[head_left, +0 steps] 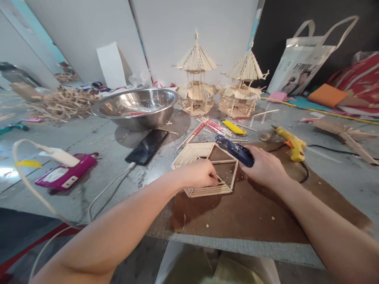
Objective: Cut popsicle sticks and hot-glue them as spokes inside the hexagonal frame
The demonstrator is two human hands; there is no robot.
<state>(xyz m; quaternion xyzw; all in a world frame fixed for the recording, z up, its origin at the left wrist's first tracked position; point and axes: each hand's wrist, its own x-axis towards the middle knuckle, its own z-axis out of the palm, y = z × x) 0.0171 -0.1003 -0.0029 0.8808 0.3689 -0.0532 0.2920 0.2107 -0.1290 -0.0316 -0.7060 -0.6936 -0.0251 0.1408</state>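
Observation:
A six-sided frame of thin wooden sticks lies on a brown board. Some of its sections are filled with rows of sticks; others are open. My left hand rests over the frame, fingers pinched together at a thin wooden stick by the near inner edge. What lies under the fingers is partly hidden. My right hand is wrapped round a dark blue hand tool, whose far end reaches over the frame's back right side. Its exact kind is hard to make out.
Behind stand two stick pagodas, a steel bowl and a yellow cutter knife. A yellow glue gun with a cord is at right. Leftward are a phone, a purple power strip and a stick pile.

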